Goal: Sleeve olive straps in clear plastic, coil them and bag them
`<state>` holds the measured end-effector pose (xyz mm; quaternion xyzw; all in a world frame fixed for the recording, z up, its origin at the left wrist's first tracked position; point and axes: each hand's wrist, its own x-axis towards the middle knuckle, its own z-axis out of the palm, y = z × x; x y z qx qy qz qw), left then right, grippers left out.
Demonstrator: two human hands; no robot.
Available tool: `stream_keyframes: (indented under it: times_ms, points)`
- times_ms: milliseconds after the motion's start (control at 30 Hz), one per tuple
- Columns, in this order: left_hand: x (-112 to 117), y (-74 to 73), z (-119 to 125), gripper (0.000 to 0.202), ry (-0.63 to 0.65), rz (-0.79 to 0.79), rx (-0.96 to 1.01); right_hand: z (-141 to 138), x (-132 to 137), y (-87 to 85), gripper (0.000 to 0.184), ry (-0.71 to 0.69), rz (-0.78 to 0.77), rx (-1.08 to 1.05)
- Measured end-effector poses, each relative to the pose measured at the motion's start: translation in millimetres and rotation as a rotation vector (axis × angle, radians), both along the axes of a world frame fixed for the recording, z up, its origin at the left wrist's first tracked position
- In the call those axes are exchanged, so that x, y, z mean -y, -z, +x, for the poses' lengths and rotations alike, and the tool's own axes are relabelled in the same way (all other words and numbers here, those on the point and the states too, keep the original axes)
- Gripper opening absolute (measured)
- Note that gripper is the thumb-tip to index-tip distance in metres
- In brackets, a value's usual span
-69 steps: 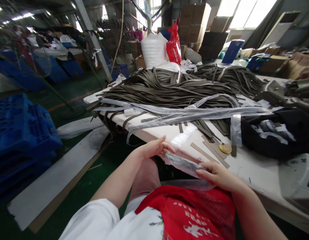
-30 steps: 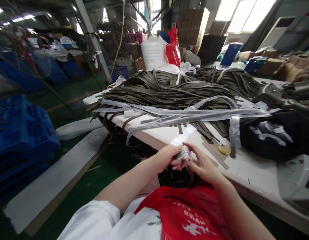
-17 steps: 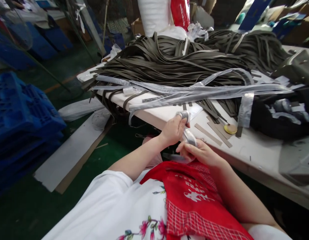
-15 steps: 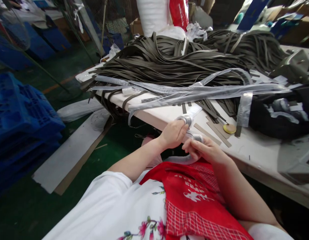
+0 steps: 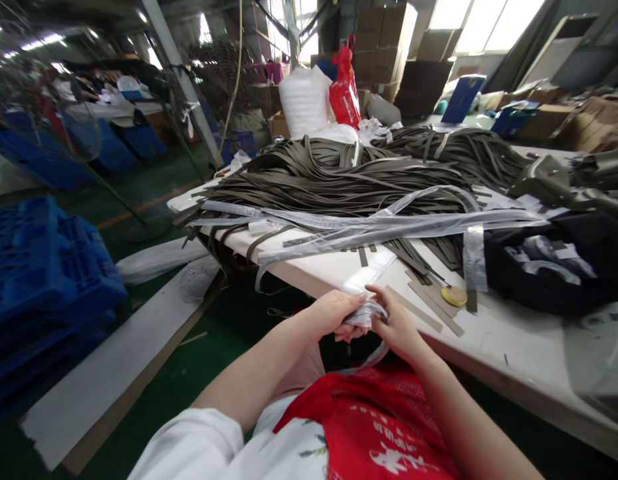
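Between the hands: plastic strip [image 5: 366, 315], bunched into a small silvery bundle, held above the lap just off the table edge
Left hand [image 5: 341, 315]: closed pretty narrow, the left side of the bundle pinched by the thumb on top, fingers tucked underneath
Right hand [image 5: 397, 327]: curled round the other side of the bundle, forefinger raised a bit; some of its fingers are hidden
Tail [image 5: 373, 361]: pale, seen curving below the right hand near the apron; where it joins the bundle can't be made out
Apron [image 5: 383, 423]: red, worn over a white top
Table [image 5: 493, 333]: white, its near edge just beyond the hands, a shiny white piece [image 5: 373, 270] laid there
Right of that: flat grey strips [image 5: 433, 305], with a yellow disc [image 5: 453, 296] set beside them
Black bag [image 5: 503, 290]: farther right, with wrapped bits piled on it
Middle of the table: clear sleeves [image 5: 419, 229] stretched along the front of a big heap of dark straps [image 5: 339, 179]
Behind the heap: white roll [image 5: 303, 103] and red bag [image 5: 345, 97], side by side
Floor, left: blue pallets [image 5: 43, 267] stacked up, white board [image 5: 123, 363] laid flat nearby
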<state>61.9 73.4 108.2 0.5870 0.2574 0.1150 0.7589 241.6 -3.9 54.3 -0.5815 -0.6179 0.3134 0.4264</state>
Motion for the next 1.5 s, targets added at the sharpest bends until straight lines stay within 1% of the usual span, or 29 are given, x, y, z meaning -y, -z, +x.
stream_keyframes:
  times_ms: [100, 167, 233, 300, 367, 433, 467, 500, 567, 633, 667, 733, 767, 867, 900, 933, 967, 1033, 1067, 1100, 1133, 1167, 1200, 1267, 1333, 1367, 1400, 1433, 1500]
  points:
    - [-5, -18.1, -13, 0.066, -0.028, -0.048, 0.051, 9, -3, 9.4, 0.035, -0.008, -0.043, -0.071]
    - [-12, -27.8, -21, 0.066, -0.043, -0.036, 0.077, 17, -3, 9.3, 0.035, -0.046, -0.082, -0.076]
    - [-20, -33.6, -28, 0.066, -0.077, -0.013, 0.070, 23, -1, 4.6, 0.039, -0.101, -0.123, -0.111]
    - [-26, -35.1, -33, 0.065, -0.110, 0.019, 0.039, 27, 4, -2.6, 0.045, -0.184, -0.183, -0.201]
    - [-31, -32.8, -35, 0.065, -0.116, 0.049, 0.014, 30, 9, -8.8, 0.052, -0.337, -0.260, -0.304]
    - [-33, -28.7, -37, 0.065, -0.104, 0.023, 0.029, 32, 12, -10.7, 0.063, -0.490, -0.318, -0.360]
    - [-34, -27.0, -37, 0.064, -0.101, -0.021, 0.060, 32, 11, -9.5, 0.067, -0.521, -0.335, -0.351]
    - [-34, -26.0, -37, 0.063, -0.103, -0.082, 0.103, 32, 9, -7.0, 0.067, -0.508, -0.339, -0.323]
    - [-34, -27.2, -37, 0.062, -0.129, -0.217, 0.201, 30, 2, 0.8, 0.060, -0.401, -0.302, -0.272]
    - [-34, -33.5, -36, 0.062, -0.181, -0.312, 0.295, 26, -6, 9.5, 0.054, -0.309, -0.215, -0.273]
    - [-34, -38.3, -36, 0.063, -0.212, -0.341, 0.340, 23, -9, 13.1, 0.059, -0.283, -0.164, -0.284]
    - [-34, -49.5, -34, 0.061, -0.278, -0.373, 0.434, 16, -15, 17.4, 0.073, -0.229, -0.078, -0.269]
    - [-34, -55.2, -32, 0.059, -0.305, -0.382, 0.477, 10, -17, 17.9, 0.075, -0.183, -0.045, -0.229]
    - [-35, -67.4, -24, 0.049, -0.350, -0.361, 0.562, -12, -18, 13.3, 0.064, -0.053, -0.011, -0.110]
    - [-34, -68.6, -20, 0.046, -0.372, -0.319, 0.577, -20, -16, 9.8, 0.059, -0.053, -0.032, -0.104]
    - [-34, -67.9, -15, 0.044, -0.413, -0.245, 0.585, -28, -13, 5.5, 0.055, -0.095, -0.071, -0.117]
    - [-32, -65.1, -11, 0.043, -0.479, -0.133, 0.580, -35, -9, 0.4, 0.052, -0.177, -0.127, -0.146]
    - [-28, -54.1, -4, 0.043, -0.623, 0.212, 0.498, -40, 1, -11.8, 0.048, -0.391, -0.234, -0.238]
    - [-25, -46.5, -2, 0.041, -0.660, 0.420, 0.419, -38, 6, -18.5, 0.047, -0.475, -0.263, -0.299]
    - [-22, -38.2, -1, 0.039, -0.656, 0.623, 0.323, -33, 11, -25.2, 0.046, -0.516, -0.269, -0.369]
    - [-19, -29.7, -1, 0.037, -0.612, 0.798, 0.224, -25, 14, -31.5, 0.046, -0.506, -0.249, -0.437]
    - [-16, -21.9, -2, 0.035, -0.536, 0.931, 0.135, -14, 15, -37.2, 0.047, -0.456, -0.212, -0.482]
    - [-14, -15.1, -3, 0.036, -0.452, 1.016, 0.064, -3, 14, -41.8, 0.047, -0.386, -0.174, -0.480]
    - [-10, -6.5, -5, 0.047, -0.331, 1.066, -0.047, 19, 6, -46.7, 0.044, -0.231, -0.107, -0.323]
    - [-10, -4.3, -4, 0.059, -0.288, 0.975, -0.163, 32, -5, -45.1, 0.038, -0.061, -0.033, -0.067]
    - [-10, -4.7, -3, 0.063, -0.277, 0.874, -0.218, 35, -9, -42.3, 0.037, 0.020, 0.012, 0.037]
    - [-12, -5.6, -2, 0.067, -0.261, 0.745, -0.260, 35, -12, -38.5, 0.041, 0.085, 0.060, 0.105]
    - [-13, -6.5, 0, 0.070, -0.229, 0.600, -0.279, 31, -14, -34.2, 0.047, 0.124, 0.106, 0.141]
    - [-17, -7.6, 2, 0.073, -0.140, 0.306, -0.239, 20, -12, -25.2, 0.056, 0.106, 0.161, 0.170]
